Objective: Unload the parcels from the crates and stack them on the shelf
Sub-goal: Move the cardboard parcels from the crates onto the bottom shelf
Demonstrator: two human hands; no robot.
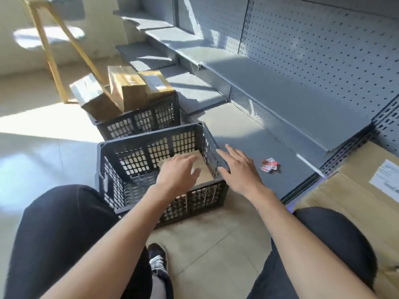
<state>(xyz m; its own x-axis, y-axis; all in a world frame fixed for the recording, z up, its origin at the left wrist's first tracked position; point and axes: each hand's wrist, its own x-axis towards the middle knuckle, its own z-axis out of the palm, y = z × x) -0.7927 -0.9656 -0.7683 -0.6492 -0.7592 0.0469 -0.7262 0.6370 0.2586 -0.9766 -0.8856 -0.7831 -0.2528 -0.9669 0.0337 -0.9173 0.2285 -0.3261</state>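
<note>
Both hands reach with loose, spread fingers, holding nothing: the left hand [179, 169] over a flat cardboard parcel [201, 169] lying inside the near black lattice crate [133, 160], the right hand [239, 169] above the smooth grey metal shelf [265, 147].

Black lattice crate [133, 160], brown parcel [203, 169]
</note>
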